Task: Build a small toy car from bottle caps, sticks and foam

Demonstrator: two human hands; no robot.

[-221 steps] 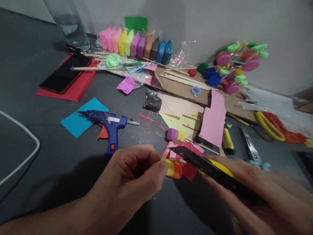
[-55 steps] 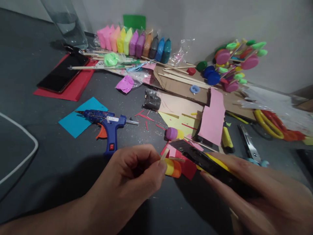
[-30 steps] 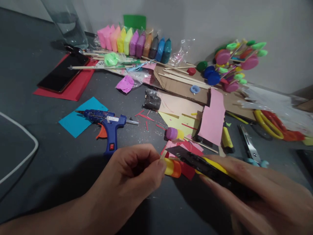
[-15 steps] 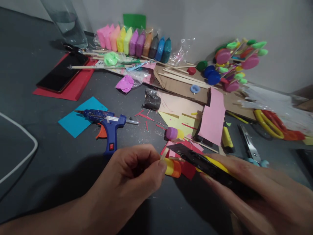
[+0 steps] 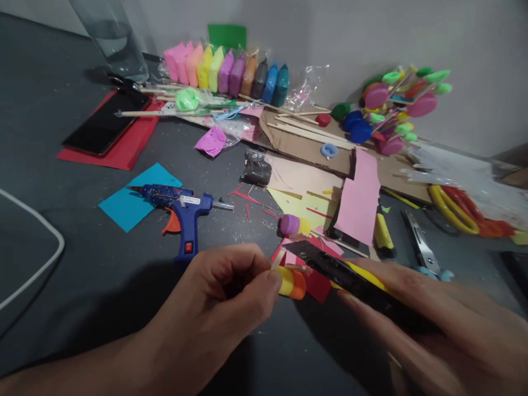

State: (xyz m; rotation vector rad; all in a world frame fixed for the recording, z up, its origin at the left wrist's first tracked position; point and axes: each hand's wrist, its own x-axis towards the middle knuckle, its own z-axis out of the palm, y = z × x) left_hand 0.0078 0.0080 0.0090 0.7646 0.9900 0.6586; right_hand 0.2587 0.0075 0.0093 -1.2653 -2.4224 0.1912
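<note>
My left hand (image 5: 231, 297) is closed, pinching a short pale wooden stick (image 5: 279, 258) between thumb and forefinger; its lower part is hidden by the fingers. My right hand (image 5: 429, 319) grips a black and yellow utility knife (image 5: 358, 283). The dark blade points left, its tip close to the stick's upper end; whether they touch I cannot tell. Just past my left thumb is a yellow and orange clay piece (image 5: 293, 283), over red paper scraps (image 5: 319, 289). A purple and yellow clay piece (image 5: 289, 225) lies farther back.
A blue hot glue gun (image 5: 185, 212) rests partly on blue paper (image 5: 124, 212) at left. Scissors (image 5: 423, 245) lie at right. Behind are coloured clay packs (image 5: 226, 71), wooden sticks on cardboard (image 5: 309, 154), a phone (image 5: 108, 122) and a water container (image 5: 117, 47).
The knife blade has shifted very slightly to the right, a little away from the stick's top. My left hand and the stick have hardly moved.
</note>
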